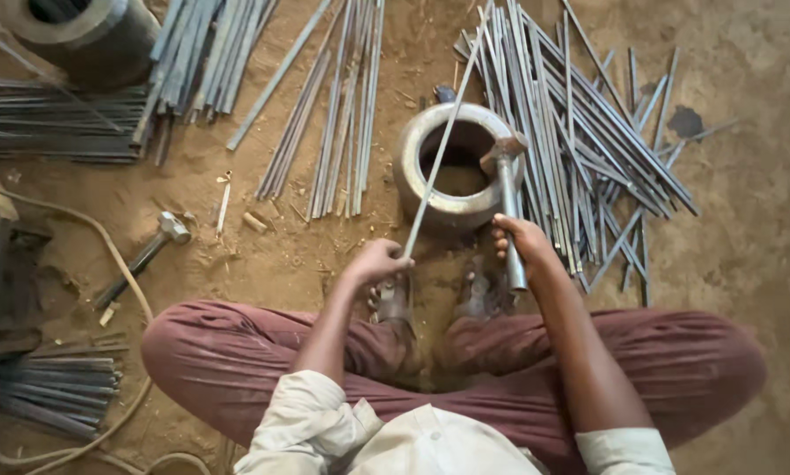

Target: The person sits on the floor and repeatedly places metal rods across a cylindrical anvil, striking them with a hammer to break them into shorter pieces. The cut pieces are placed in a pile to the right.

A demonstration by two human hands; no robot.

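I sit cross-legged on a dirt floor. My left hand [377,261] grips the near end of a long thin metal rod [443,136] that lies slanted across the rim of a thick metal ring [413,171] in front of my feet. My right hand [523,239] holds the steel handle of a hammer [505,167]. The hammer's head rests at the ring's right rim, beside the rod. The ring is hollow, with dirt showing inside.
Heaps of thin metal rods lie right of the ring [588,132], behind it [342,114] and at the far left [52,119]. A second hammer [144,255] lies on the ground at the left. A large metal cylinder [87,31] stands top left. A hose [105,246] curves along the left.
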